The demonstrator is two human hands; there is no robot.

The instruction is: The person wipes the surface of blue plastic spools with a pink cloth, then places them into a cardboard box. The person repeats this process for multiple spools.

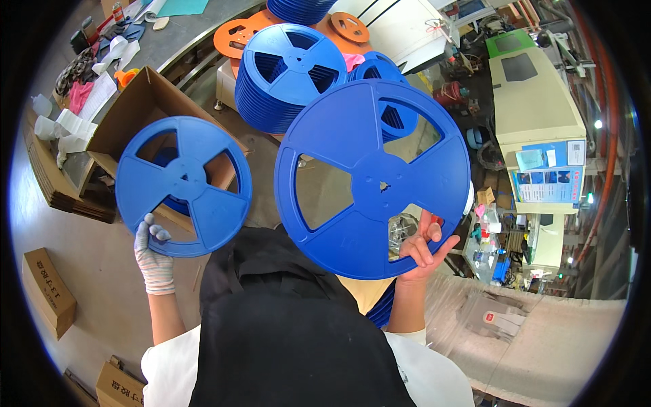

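My left hand [154, 256], in a thin striped glove, is closed on the lower left rim of a blue plastic reel [218, 211]. This reel is held up in front of an open cardboard box [139, 112], and blue reel parts show through its cut-outs. My bare right hand [424, 256] grips another blue reel [363, 197] at its lower right rim, some fingers coming through a cut-out. That reel looks larger, and its flat face is toward me. Both reels have a round hub and three wide openings. A tall stack of blue reels [271, 102] stands just beyond them.
Orange reels [234, 37] lie behind the stack. A cluttered grey table [186, 30] is at the far left, with flattened cardboard [64, 193] below it. Closed cartons [49, 292] sit on the floor at left. Beige machines [536, 102] line the right side.
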